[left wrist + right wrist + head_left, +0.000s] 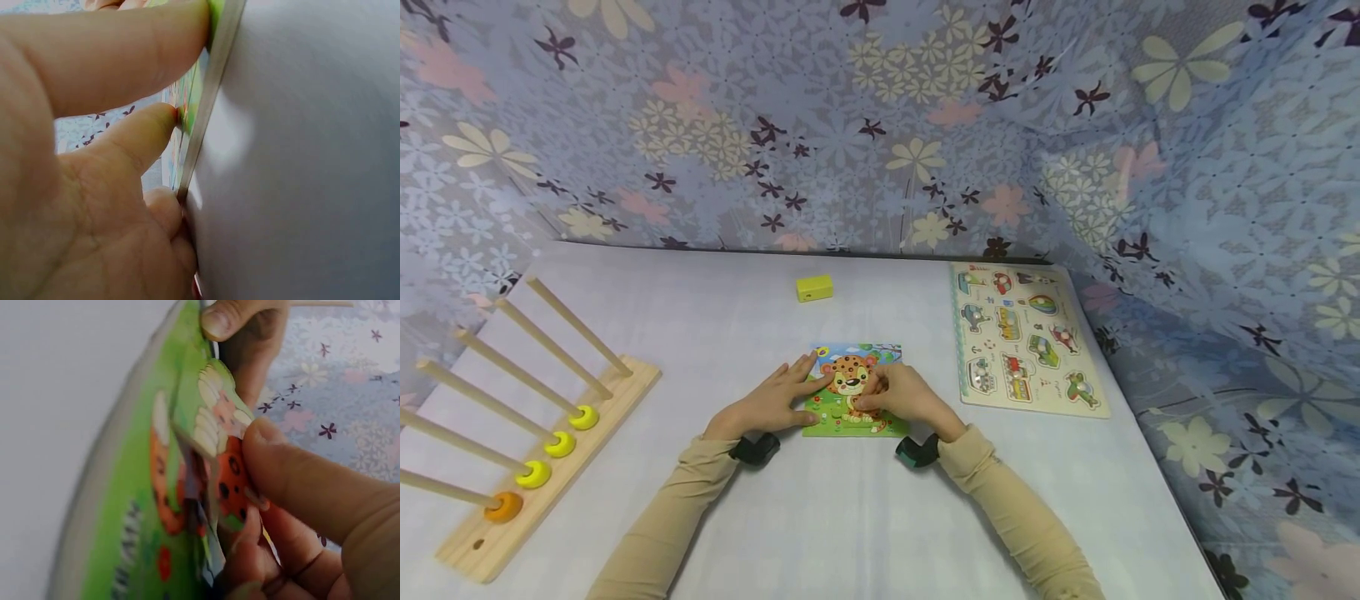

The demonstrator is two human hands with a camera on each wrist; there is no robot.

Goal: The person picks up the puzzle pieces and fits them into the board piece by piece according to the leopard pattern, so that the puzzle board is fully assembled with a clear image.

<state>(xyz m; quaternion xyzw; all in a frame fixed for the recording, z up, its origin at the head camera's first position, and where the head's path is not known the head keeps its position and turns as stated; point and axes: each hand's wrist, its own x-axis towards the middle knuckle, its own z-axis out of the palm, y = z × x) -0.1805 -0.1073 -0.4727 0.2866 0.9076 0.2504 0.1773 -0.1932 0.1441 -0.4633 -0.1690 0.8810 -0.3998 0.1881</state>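
Note:
A leopard picture puzzle (842,423) with a green and blue background lies flat on the table between the hands. My left hand (775,398) rests on its left side, fingers spread and fairly straight. In the left wrist view, the thumb and a finger touch the puzzle's board (215,75) at its edge. With thumb and fingers, my right hand (912,395) pinches a puzzle piece (230,478) bearing orange spotted body and cream paws. The right wrist view shows this piece tilted up from the board, a dark gap beneath it. Some of the leopard is hidden behind the right fingers.
On the left stands a wooden peg rack (561,475) with long dowels, yellow rings and an orange ring. A yellow block (815,288) sits towards the back. At the right lies a vehicle puzzle board (992,333). Floral cloth (850,125) hangs behind the table.

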